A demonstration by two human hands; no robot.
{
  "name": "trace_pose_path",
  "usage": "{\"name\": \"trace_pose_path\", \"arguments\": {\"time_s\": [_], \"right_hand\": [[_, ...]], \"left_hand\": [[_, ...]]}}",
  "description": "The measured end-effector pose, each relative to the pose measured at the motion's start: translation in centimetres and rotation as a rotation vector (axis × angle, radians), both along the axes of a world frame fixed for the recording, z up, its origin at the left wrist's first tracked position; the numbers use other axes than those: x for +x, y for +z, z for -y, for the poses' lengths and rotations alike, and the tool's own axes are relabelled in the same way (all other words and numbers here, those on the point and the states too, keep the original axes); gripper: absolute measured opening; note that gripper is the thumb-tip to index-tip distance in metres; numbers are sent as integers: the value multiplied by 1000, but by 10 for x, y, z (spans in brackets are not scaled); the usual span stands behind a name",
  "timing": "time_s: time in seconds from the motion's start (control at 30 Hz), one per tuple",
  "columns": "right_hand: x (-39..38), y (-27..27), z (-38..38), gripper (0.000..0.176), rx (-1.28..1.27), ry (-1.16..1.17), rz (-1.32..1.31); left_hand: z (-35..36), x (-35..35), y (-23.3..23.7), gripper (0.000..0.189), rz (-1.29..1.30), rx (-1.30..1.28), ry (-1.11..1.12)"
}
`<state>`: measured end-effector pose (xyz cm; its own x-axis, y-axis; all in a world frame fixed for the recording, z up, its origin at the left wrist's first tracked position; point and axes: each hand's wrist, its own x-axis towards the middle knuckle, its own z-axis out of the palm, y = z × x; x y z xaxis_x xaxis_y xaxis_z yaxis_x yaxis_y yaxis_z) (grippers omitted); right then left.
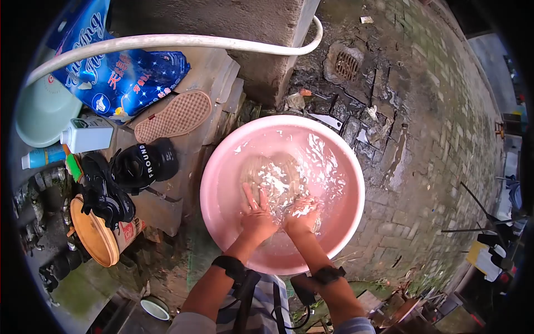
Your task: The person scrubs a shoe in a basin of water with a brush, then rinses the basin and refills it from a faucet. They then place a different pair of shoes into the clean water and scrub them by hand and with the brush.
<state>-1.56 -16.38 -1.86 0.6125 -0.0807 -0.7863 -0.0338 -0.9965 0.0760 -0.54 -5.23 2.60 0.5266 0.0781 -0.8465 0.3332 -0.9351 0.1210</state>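
Note:
A wide pink basin [209, 192] of water stands on the ground in front of me. Under the rippling surface lies a pale grey-brown item [257, 170] with two rounded lobes; glare and ripples hide its kind. My left hand [257, 217] is dipped in at the near side, fingers spread over the item's left lower part. Beside it, my right hand [302, 218] is also in the water at the item's right lower edge, its fingers obscured by bright reflections. Each wrist wears a black strap.
Left of the basin, a ledge holds a patterned shoe sole [175, 116], black shoes [146, 164], a white bottle [89, 135], a blue detergent bag [119, 78] and a pale green basin [41, 114]. A white hose [183, 42] arches behind. A drain [346, 65] lies beyond on wet paving.

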Motion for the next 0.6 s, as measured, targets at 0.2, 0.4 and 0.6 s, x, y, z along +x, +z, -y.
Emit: {"name": "trace_pose_path", "arguments": {"time_s": [0.2, 0.4, 0.6], "right_hand": [[16, 18, -10, 78, -14, -107, -41], [-6, -31, -9, 74, -92, -26, 173], [-6, -10, -10, 94, -60, -173, 277]], "left_hand": [[-6, -10, -24, 106, 59, -120, 103], [2, 20, 4, 106, -169, -27, 73], [-12, -18, -21, 114, 197, -373, 259]]}}
